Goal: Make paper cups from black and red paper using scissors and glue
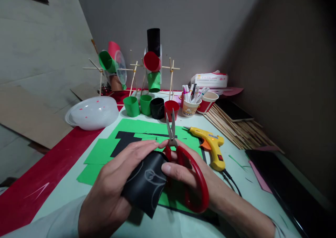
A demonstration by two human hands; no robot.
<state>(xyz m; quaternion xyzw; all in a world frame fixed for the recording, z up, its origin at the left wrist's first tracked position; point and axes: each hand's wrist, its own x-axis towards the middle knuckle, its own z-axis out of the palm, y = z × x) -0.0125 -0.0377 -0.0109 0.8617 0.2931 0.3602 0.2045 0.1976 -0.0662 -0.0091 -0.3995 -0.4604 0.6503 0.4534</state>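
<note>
My left hand (pixel 115 178) is closed around a curled piece of black paper (pixel 145 184) with light drawn lines on it. My right hand (pixel 183 168) holds red-handled scissors (pixel 193 182), their blades parted and pointing away from me. The right thumb presses the edge of the black paper, so both hands touch it. Below lie sheets of green paper (pixel 102 150) and cut black paper (pixel 126 143). Beyond the blades stand small paper cups: a red one (pixel 172 108), a black one (pixel 157 108) and two green ones (pixel 131 107).
A yellow glue gun (pixel 212 143) lies right of the paper, its cord trailing forward. Behind stand stick frames bearing coloured paper tubes (pixel 152 61). Marker pens fill a paper cup (pixel 191 108). Wooden sticks (pixel 236 129), a phone (pixel 233 109) and a white plastic bowl (pixel 91 112) lie around.
</note>
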